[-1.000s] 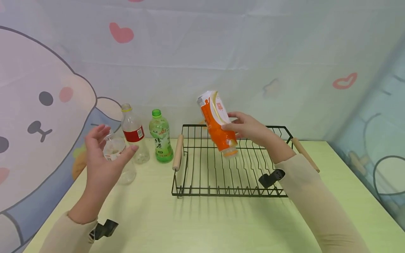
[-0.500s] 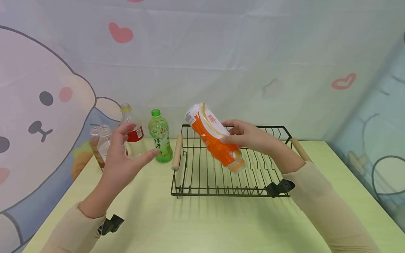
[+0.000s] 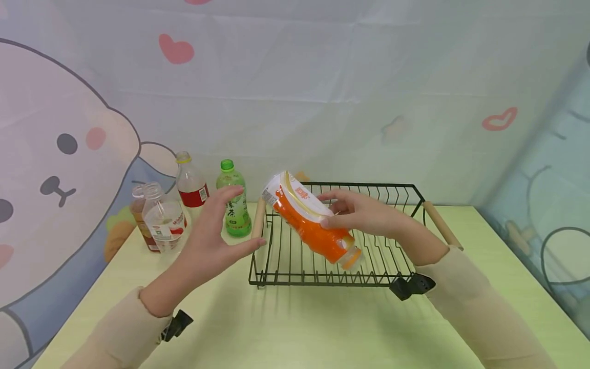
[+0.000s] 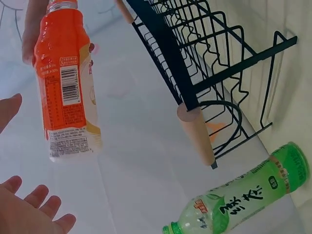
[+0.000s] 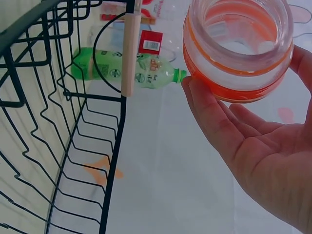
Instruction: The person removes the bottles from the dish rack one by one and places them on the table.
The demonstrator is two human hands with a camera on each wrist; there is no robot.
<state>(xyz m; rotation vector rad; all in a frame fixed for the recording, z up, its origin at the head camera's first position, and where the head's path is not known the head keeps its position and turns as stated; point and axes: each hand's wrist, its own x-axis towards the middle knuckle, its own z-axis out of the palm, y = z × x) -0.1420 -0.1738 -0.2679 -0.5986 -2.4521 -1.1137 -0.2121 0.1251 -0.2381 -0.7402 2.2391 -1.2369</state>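
Note:
My right hand (image 3: pixel 364 214) grips an orange-and-white plastic bottle (image 3: pixel 313 220) above the wire rack. The bottle is tilted, its open, capless mouth pointing down to the right and its base up to the left. In the right wrist view that bottle mouth (image 5: pixel 239 46) faces the camera, with the fingers around its side. My left hand (image 3: pixel 214 233) is held in the air near the bottle's base, thumb and fingers spread with a gap between them and the bottle. The left wrist view shows the bottle's barcode side (image 4: pixel 69 83) beyond the left fingertips.
A black wire rack (image 3: pixel 336 283) with wooden handles (image 3: pixel 442 225) stands on the pale table (image 3: pixel 295 333). To its left are a green tea bottle (image 3: pixel 237 215), a clear red-label bottle (image 3: pixel 191 187), another clear bottle (image 3: pixel 161 220) and a brownish bottle (image 3: pixel 140 215).
My right hand has lowered the orange-and-white bottle and tilted it further toward level. My left hand has moved right, away from the clear bottles and closer to the held bottle.

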